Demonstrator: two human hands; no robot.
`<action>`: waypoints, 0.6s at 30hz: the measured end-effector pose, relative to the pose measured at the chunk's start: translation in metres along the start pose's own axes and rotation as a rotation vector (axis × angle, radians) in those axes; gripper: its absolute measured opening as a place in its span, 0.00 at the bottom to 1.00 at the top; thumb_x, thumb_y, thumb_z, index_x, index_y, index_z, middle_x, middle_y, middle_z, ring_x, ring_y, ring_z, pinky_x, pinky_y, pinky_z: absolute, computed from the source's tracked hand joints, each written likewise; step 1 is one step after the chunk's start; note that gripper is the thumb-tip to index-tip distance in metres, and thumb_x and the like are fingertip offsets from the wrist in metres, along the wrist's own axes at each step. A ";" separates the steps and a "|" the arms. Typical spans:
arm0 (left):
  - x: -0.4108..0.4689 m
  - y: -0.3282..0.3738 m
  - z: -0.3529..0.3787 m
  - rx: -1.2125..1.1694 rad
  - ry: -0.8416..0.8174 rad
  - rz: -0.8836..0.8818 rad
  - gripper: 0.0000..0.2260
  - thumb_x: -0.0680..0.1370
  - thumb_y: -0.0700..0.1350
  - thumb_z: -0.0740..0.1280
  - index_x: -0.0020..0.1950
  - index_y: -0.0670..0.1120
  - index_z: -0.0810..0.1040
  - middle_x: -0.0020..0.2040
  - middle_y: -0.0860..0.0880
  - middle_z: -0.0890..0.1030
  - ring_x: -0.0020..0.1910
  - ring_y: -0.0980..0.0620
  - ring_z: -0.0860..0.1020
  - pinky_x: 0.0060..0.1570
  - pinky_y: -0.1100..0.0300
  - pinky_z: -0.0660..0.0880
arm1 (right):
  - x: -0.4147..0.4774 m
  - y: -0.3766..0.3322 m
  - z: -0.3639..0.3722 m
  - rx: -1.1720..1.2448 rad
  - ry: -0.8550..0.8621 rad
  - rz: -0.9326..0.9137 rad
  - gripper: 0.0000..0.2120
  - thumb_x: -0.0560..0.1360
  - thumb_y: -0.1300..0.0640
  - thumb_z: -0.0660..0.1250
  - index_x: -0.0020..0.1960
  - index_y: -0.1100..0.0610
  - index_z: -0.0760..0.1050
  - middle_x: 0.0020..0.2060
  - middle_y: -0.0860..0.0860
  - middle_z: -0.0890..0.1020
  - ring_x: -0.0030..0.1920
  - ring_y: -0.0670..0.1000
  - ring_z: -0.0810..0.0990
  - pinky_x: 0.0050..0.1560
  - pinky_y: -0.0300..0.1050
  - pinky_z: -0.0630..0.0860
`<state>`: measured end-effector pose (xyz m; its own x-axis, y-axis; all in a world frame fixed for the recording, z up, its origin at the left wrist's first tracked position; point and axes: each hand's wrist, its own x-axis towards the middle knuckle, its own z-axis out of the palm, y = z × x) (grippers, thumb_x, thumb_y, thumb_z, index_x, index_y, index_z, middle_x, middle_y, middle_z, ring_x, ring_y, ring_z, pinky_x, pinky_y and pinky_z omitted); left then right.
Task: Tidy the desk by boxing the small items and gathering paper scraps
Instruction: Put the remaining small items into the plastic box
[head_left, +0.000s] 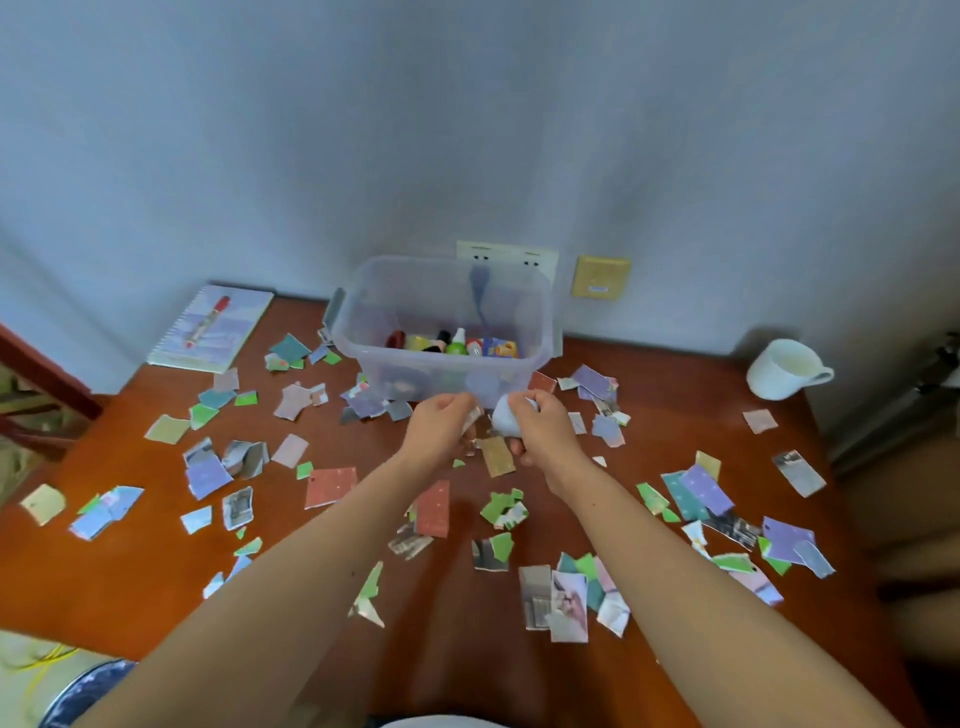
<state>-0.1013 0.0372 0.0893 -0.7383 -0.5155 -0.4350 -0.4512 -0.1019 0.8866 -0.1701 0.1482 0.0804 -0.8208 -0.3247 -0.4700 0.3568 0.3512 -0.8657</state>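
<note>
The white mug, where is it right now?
In the head view, the mug stands at the far right back of the desk, well right of the clear box, with a lone pale scrap just in front of it.

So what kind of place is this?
Probably someone's desk at home: a wooden desk pushed against a wall with sockets, a spiral notebook and a white mug.
</note>
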 end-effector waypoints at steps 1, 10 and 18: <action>0.005 0.006 -0.007 -0.021 0.010 0.009 0.08 0.79 0.43 0.60 0.44 0.41 0.74 0.32 0.46 0.72 0.26 0.53 0.68 0.24 0.65 0.64 | 0.004 -0.008 0.006 0.018 0.001 -0.006 0.07 0.81 0.54 0.59 0.56 0.56 0.71 0.46 0.58 0.76 0.28 0.50 0.71 0.22 0.35 0.65; 0.075 0.056 -0.059 -0.056 0.054 0.080 0.08 0.80 0.43 0.57 0.48 0.42 0.73 0.39 0.46 0.76 0.27 0.51 0.66 0.28 0.62 0.59 | 0.051 -0.075 0.044 -0.003 -0.016 -0.105 0.12 0.80 0.58 0.58 0.62 0.61 0.68 0.39 0.57 0.75 0.26 0.49 0.72 0.24 0.39 0.64; 0.151 0.073 -0.092 0.000 0.016 -0.015 0.12 0.83 0.45 0.54 0.64 0.48 0.70 0.49 0.48 0.77 0.36 0.53 0.73 0.32 0.61 0.68 | 0.115 -0.103 0.075 -0.016 -0.061 -0.066 0.13 0.79 0.61 0.60 0.63 0.55 0.68 0.49 0.56 0.76 0.32 0.50 0.74 0.28 0.41 0.68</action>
<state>-0.2001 -0.1263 0.1027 -0.7230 -0.5276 -0.4460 -0.4626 -0.1099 0.8798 -0.2673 0.0085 0.1022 -0.8135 -0.4001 -0.4220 0.2954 0.3408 -0.8925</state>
